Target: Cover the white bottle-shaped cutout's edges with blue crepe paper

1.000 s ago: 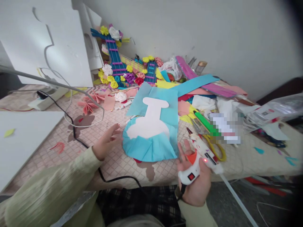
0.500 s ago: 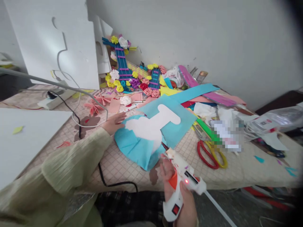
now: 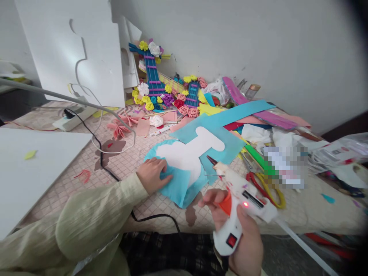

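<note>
My right hand is wrapped round the handle of a white hot glue gun with an orange trigger, a lit red light and a long glue stick out of its back. Its dark nozzle points up and left, just right of a white guitar-shaped cutout. Light-blue crepe paper is folded over the cutout's lower edge. My left hand lies on that folded paper at the left, palm down with fingers apart. Under the cutout's neck is a flat blue sheet.
Red-and-yellow scissors lie partly behind the glue gun. Decorated blue paper guitars lean at the back wall. A white board lies at left; a black cable crosses the table. Paper strips and plastic bags are heaped right.
My left hand has moved from the cutout's far left edge down onto the folded blue paper. The glue gun in my right hand has drawn away to the right from the paper.
</note>
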`<control>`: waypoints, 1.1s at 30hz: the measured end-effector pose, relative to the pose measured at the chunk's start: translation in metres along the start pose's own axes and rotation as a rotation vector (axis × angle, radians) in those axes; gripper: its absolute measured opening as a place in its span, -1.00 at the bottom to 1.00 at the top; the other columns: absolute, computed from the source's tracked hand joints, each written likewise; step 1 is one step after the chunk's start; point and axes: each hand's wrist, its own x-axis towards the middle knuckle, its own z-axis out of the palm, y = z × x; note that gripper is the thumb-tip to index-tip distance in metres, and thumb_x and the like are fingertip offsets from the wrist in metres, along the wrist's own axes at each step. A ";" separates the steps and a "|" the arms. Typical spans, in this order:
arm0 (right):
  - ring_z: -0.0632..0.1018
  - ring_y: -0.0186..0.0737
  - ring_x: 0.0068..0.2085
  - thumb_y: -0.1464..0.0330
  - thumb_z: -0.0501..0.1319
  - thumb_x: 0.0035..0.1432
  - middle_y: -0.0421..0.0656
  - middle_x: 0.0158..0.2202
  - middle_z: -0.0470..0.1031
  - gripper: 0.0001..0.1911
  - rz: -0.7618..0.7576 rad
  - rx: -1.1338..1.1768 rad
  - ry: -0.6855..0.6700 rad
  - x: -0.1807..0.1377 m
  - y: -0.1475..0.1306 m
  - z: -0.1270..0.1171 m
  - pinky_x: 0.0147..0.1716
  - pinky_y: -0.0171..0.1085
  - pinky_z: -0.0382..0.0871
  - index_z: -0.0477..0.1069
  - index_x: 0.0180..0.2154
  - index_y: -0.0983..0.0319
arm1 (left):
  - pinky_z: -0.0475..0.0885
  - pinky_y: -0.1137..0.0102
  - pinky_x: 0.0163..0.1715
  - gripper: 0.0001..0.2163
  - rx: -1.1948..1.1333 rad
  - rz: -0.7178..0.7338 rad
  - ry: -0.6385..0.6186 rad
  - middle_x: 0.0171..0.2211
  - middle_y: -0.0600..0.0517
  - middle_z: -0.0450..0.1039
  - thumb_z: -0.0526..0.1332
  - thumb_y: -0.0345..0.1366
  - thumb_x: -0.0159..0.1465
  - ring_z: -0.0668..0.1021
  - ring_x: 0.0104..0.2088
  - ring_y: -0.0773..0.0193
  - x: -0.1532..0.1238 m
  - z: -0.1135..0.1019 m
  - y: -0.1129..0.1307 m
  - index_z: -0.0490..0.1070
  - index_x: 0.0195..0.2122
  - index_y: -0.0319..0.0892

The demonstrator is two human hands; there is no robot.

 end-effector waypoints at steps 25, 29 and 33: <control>0.45 -0.31 -0.60 0.10 0.14 -0.06 -0.12 -0.56 0.43 -0.63 0.624 -0.145 -0.001 0.041 0.029 0.007 -0.71 -0.41 0.26 0.30 -0.53 0.31 | 0.21 0.39 -0.43 -0.86 -0.187 0.127 0.039 -0.62 0.09 0.22 0.03 -0.33 0.14 0.28 -0.53 0.33 0.005 0.000 -0.015 0.25 -0.54 -0.19; 0.43 -0.34 -0.63 0.11 0.12 -0.04 -0.14 -0.60 0.41 -0.63 0.626 -0.132 -0.001 0.042 0.031 0.006 -0.72 -0.43 0.21 0.28 -0.56 0.31 | 0.21 0.40 -0.44 -0.85 -0.199 0.123 0.034 -0.63 0.09 0.22 0.03 -0.32 0.15 0.27 -0.54 0.34 0.005 0.000 -0.015 0.25 -0.54 -0.19; 0.42 -0.32 -0.65 0.09 0.13 -0.08 -0.14 -0.62 0.40 -0.62 0.635 -0.142 -0.017 0.044 0.032 0.006 -0.75 -0.43 0.15 0.28 -0.56 0.30 | 0.22 0.40 -0.43 -0.86 -0.185 0.119 0.027 -0.62 0.09 0.22 0.04 -0.32 0.14 0.28 -0.52 0.33 0.005 0.001 -0.015 0.26 -0.54 -0.19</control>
